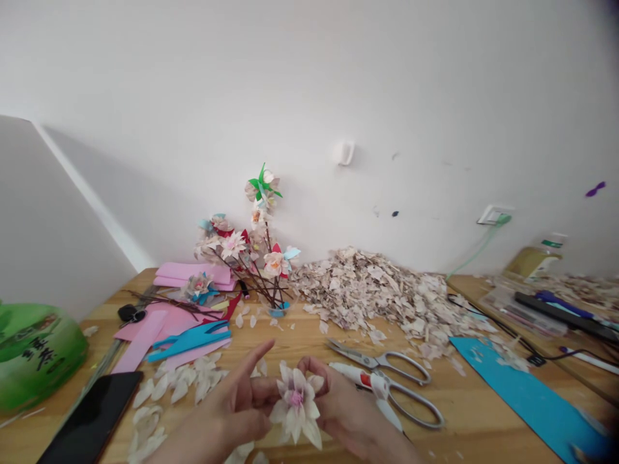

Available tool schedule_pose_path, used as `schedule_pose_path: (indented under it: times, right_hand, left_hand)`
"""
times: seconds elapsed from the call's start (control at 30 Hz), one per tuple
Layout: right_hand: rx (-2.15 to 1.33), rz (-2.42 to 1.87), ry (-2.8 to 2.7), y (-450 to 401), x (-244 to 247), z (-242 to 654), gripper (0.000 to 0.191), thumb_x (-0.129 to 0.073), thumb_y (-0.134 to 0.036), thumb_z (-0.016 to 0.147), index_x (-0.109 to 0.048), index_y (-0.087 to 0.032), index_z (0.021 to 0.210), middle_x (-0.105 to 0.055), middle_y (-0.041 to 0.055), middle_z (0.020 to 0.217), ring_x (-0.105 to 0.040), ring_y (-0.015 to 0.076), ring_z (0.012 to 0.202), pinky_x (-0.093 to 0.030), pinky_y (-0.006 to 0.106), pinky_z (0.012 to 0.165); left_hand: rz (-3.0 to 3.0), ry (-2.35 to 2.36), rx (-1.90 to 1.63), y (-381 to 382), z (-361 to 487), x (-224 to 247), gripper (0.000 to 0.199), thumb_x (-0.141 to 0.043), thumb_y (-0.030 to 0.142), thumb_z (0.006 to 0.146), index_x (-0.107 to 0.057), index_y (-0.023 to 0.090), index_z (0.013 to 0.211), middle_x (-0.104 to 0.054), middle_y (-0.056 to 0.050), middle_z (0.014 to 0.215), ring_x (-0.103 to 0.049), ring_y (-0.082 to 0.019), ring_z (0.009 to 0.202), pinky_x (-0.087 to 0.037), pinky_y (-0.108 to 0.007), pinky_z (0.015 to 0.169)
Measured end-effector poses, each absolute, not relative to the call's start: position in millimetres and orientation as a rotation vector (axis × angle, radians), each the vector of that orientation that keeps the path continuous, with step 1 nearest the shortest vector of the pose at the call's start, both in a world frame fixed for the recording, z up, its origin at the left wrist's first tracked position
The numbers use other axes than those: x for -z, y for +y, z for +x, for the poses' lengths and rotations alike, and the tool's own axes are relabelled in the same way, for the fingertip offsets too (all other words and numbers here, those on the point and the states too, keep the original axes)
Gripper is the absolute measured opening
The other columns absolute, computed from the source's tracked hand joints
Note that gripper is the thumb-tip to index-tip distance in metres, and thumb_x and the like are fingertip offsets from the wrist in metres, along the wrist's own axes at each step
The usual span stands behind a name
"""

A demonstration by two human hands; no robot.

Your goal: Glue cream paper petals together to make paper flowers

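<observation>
Pale flower [296, 419] over tabletop [309, 330], grasped by right hand [341, 403]; left hand [236, 394] against its other side, grip unclear. Petals [308, 430] ring pink centre [296, 399], looks nearly formed; no stem visible. Right of flower: scissors [358, 357], white tool [351, 374] crowding right hand. Left of it: loose petals [178, 381], phone [91, 419]. Beyond: stemmed flowers [275, 262], petal heap [377, 290].

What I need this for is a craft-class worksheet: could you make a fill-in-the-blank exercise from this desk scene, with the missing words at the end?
1. The held flower has a ____ centre.
2. The topmost flower has pointed leaves that are mostly ____.
3. In the picture, the black phone lies farther to the ____ than the scissors.
4. The long flat sheet at the right of the table is ____.

Missing words: pink; green; left; blue.
</observation>
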State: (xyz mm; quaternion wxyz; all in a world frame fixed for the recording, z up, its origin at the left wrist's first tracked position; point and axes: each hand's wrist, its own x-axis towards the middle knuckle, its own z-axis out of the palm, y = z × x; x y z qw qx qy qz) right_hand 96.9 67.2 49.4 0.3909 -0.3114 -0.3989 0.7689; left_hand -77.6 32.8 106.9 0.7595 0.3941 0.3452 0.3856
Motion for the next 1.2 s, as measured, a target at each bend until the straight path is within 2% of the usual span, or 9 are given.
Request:
schedule_pose_path:
  times: [0.13, 0.3, 0.37, 0.47, 0.57, 0.67, 0.77, 1.03, 1.2]
  right_hand:
    - [-1.817, -0.744, -1.019, 71, -46, 96, 0.045, -0.082, -0.023, 0.047, -0.046, -0.021, 0.075, -0.057, -0.0081, 0.057, -0.051, 0.0085, 0.048, -0.037, 0.017, 0.048]
    - [-1.212, -0.930, -1.428, 67, -44, 102, 0.017, -0.070, -0.031, 0.068, -0.061, -0.019, 0.075, -0.063, 0.0002, 0.071, -0.056, 0.0156, 0.068, -0.042, 0.026, 0.064]
    - [-1.118, -0.983, -1.487, 63, -46, 104, 0.018, -0.063, -0.037, 0.075, -0.063, -0.019, 0.079, -0.065, 0.0027, 0.073, -0.057, 0.0169, 0.068, -0.043, 0.027, 0.063]
    - [-1.274, -1.010, -1.278, 60, -50, 101, 0.030, -0.062, -0.048, 0.074, -0.060, -0.018, 0.079, -0.068, 0.0043, 0.070, -0.059, 0.0164, 0.061, -0.043, 0.025, 0.052]
    - [-1.469, -0.976, -1.032, 60, -55, 98, 0.034, -0.068, -0.049, 0.069, -0.055, -0.018, 0.070, -0.067, 0.0021, 0.060, -0.058, 0.0139, 0.054, -0.040, 0.020, 0.045]
    - [-1.604, -0.913, -0.941, 60, -58, 95, 0.032, -0.071, -0.044, 0.068, -0.054, -0.017, 0.067, -0.065, 0.0002, 0.058, -0.056, 0.0100, 0.048, -0.038, 0.016, 0.041]
    - [-1.646, -0.894, -0.945, 58, -56, 94, 0.033, -0.072, -0.044, 0.067, -0.055, -0.016, 0.068, -0.063, -0.0012, 0.056, -0.053, 0.0077, 0.044, -0.037, 0.015, 0.038]
    - [-1.654, -0.841, -1.209, 56, -48, 93, 0.039, -0.071, -0.050, 0.065, -0.062, -0.016, 0.081, -0.060, 0.0002, 0.065, -0.053, 0.0091, 0.053, -0.039, 0.014, 0.037]
    - [-1.577, -0.848, -1.341, 53, -50, 92, 0.036, -0.067, -0.050, 0.069, -0.063, -0.016, 0.080, -0.053, -0.0018, 0.059, -0.050, 0.0095, 0.052, -0.038, 0.014, 0.038]
  left_hand:
    - [0.688, 0.690, -0.924, 40, -77, -103, 0.086, -0.054, 0.007, 0.059, -0.019, 0.016, 0.137, -0.071, -0.008, 0.098, -0.063, -0.024, 0.096, -0.033, -0.041, 0.095]
    - [0.548, 0.652, -1.004, 46, -74, -103, 0.083, -0.056, 0.011, 0.056, -0.026, 0.010, 0.133, -0.072, -0.012, 0.099, -0.062, -0.024, 0.101, -0.036, -0.037, 0.095]
    - [0.555, 0.710, -1.054, 46, -72, -102, 0.090, -0.058, 0.010, 0.052, -0.022, 0.008, 0.135, -0.073, -0.011, 0.094, -0.062, -0.025, 0.102, -0.036, -0.037, 0.097]
    - [0.776, 0.948, -1.176, 47, -67, -94, 0.099, -0.067, 0.016, 0.058, -0.012, 0.014, 0.140, -0.074, -0.009, 0.092, -0.061, -0.026, 0.103, -0.037, -0.038, 0.094]
    - [1.113, 1.218, -1.309, 49, -61, -81, 0.100, -0.071, 0.026, 0.064, -0.008, 0.022, 0.142, -0.075, -0.005, 0.085, -0.065, -0.024, 0.091, -0.040, -0.038, 0.088]
    - [1.163, 1.231, -1.334, 53, -55, -69, 0.102, -0.073, 0.027, 0.063, -0.007, 0.019, 0.141, -0.071, 0.000, 0.069, -0.066, -0.021, 0.072, -0.046, -0.036, 0.075]
    - [1.068, 1.088, -1.300, 55, -50, -63, 0.107, -0.074, 0.026, 0.063, -0.001, 0.014, 0.141, -0.069, 0.001, 0.060, -0.064, -0.019, 0.061, -0.047, -0.032, 0.065]
    - [0.833, 0.996, -1.337, 55, -45, -57, 0.120, -0.083, 0.025, 0.050, -0.004, 0.010, 0.139, -0.067, 0.003, 0.053, -0.057, -0.013, 0.043, -0.044, -0.024, 0.047]
    - [0.819, 0.947, -1.338, 53, -44, -63, 0.125, -0.085, 0.023, 0.044, -0.004, 0.008, 0.139, -0.069, 0.002, 0.054, -0.058, -0.013, 0.043, -0.043, -0.022, 0.045]
